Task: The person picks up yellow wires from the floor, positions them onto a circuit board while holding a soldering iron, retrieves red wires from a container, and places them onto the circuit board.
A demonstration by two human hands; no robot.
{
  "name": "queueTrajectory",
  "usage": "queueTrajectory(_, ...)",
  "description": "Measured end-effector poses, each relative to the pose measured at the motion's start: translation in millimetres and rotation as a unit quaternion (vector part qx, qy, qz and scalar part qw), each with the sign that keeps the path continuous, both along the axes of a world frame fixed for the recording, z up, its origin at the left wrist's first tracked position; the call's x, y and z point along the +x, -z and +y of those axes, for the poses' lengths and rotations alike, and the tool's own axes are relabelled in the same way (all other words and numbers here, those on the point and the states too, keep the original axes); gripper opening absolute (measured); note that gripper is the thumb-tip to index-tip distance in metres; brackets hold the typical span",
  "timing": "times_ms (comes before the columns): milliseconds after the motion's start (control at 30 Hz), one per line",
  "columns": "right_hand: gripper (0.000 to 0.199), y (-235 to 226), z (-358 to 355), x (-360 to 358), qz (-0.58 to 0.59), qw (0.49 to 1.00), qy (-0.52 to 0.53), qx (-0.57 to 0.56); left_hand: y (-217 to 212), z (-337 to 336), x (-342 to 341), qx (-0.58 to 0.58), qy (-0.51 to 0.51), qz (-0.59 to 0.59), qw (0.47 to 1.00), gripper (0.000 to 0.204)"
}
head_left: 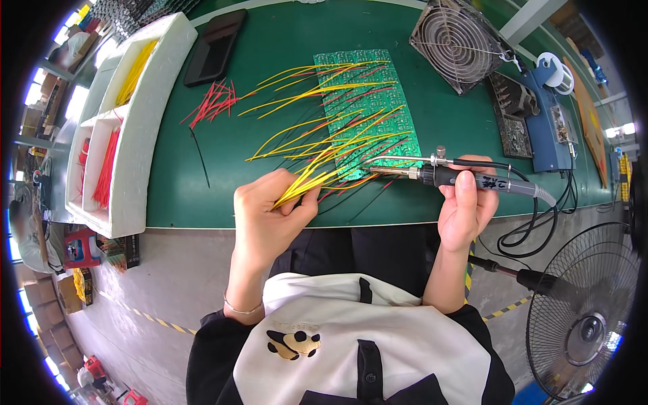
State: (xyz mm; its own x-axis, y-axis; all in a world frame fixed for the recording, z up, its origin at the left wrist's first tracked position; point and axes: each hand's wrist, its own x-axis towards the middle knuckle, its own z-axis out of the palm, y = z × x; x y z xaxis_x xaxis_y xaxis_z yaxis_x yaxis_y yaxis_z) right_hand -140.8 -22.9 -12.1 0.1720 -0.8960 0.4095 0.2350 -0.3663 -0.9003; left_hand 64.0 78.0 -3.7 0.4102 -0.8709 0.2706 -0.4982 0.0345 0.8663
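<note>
My left hand (277, 202) is closed around a bundle of yellow wires (312, 181) near the table's front edge. Their far ends reach the lower part of a green circuit board panel (368, 101). My right hand (467, 202) grips a soldering iron (449, 177) with a black handle and a thin metal feed tube along its top. The iron's tip points left at the panel's near end; whether it touches a joint is too small to tell. More yellow, red and black wires stick out leftward from rows across the panel.
A white foam tray (158, 101) of yellow and red wires stands at left. Beside it lie a black phone (216, 47) and loose red wires (212, 104). A square fan (455, 44), a blue soldering machine (550, 121) and a floor fan (587, 324) are at right.
</note>
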Motion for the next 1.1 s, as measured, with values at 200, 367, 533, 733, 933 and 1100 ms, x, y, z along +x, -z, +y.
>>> queueTrajectory(200, 0.022, -0.6, -0.2, 2.3, -0.04, 0.999, 0.014, 0.002, 0.6, -0.3, -0.1, -0.002, -0.004, -0.014, 1.0, 0.013)
queueTrajectory(367, 0.022, -0.9, 0.4, 2.6, -0.029, 0.999, 0.017, 0.007, 1.6, 0.5, 0.0, 0.002, -0.011, -0.018, 1.0, 0.013)
queueTrajectory(533, 0.021, -0.2, 0.0, 2.1, -0.035, 0.999, 0.009, 0.004, 0.9, 0.1, -0.2, 0.001, -0.009, -0.016, 1.0, 0.012)
queueTrajectory(733, 0.021, -1.0, 0.1, 2.2, -0.036, 0.999, 0.011, 0.003, 0.6, -0.1, -0.7, -0.002, -0.009, -0.018, 1.0, 0.012)
queueTrajectory(933, 0.021, -1.6, 0.6, 3.5, -0.039, 0.999, 0.016, 0.003, 1.6, 0.0, -0.2, 0.0, -0.008, -0.009, 1.0, 0.013)
queueTrajectory(1100, 0.016, -1.2, 0.9, 0.5, -0.005, 1.0, 0.006, -0.004, 2.6, -0.1, 0.6, 0.0, -0.007, -0.017, 1.0, 0.013)
